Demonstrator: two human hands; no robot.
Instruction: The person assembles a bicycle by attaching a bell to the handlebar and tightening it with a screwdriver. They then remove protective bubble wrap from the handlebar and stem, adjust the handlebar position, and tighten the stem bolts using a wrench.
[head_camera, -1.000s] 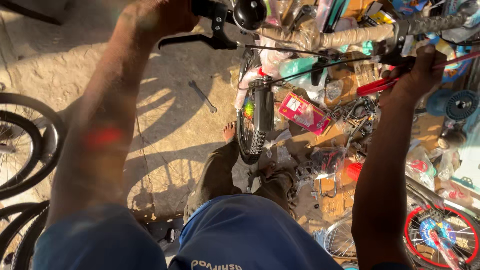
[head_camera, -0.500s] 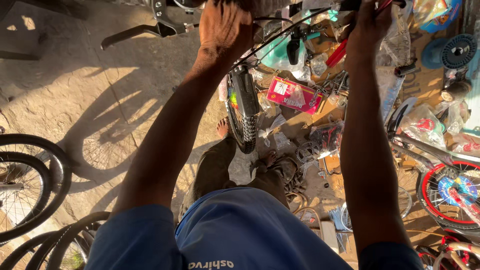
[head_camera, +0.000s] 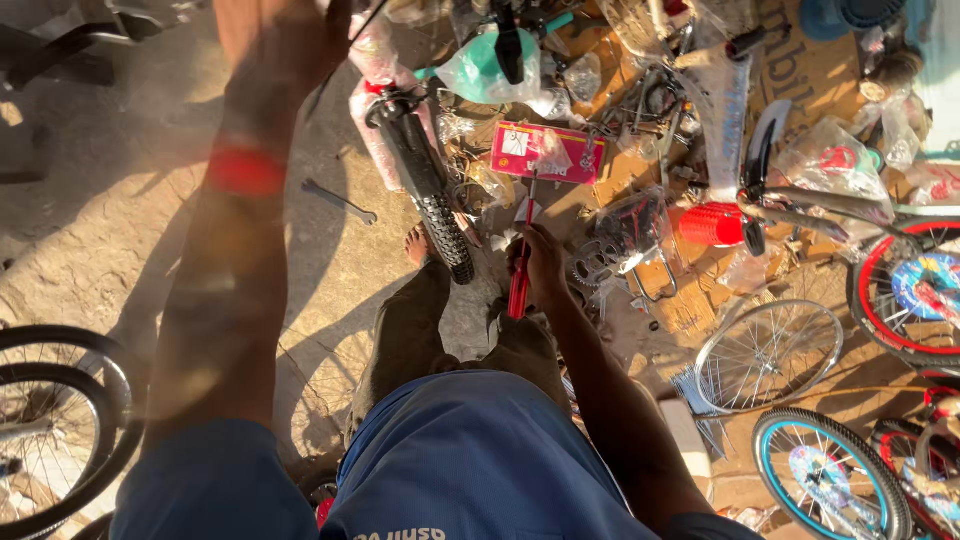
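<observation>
My right hand (head_camera: 541, 262) is lowered in front of my legs and shut on a red-handled screwdriver (head_camera: 519, 280), its shaft pointing up. My left hand (head_camera: 290, 40) is raised near the top edge, blurred, at the bicycle's handlebar area; its grip is hard to make out. A black knobby bicycle tyre (head_camera: 430, 200) with pink wrapping on the frame stands just ahead of my bare foot (head_camera: 417, 243).
A spanner (head_camera: 340, 201) lies on the stone floor to the left. A red packet (head_camera: 546, 152), a red ribbed part (head_camera: 712, 224), a bare spoked rim (head_camera: 768, 357), small wheels (head_camera: 830, 475) and bagged parts crowd the right. Black tyres (head_camera: 50, 430) lie at left.
My right hand came down from the handlebar height to in front of my legs, carrying the red screwdriver. The view tilted downward; my left arm stays raised.
</observation>
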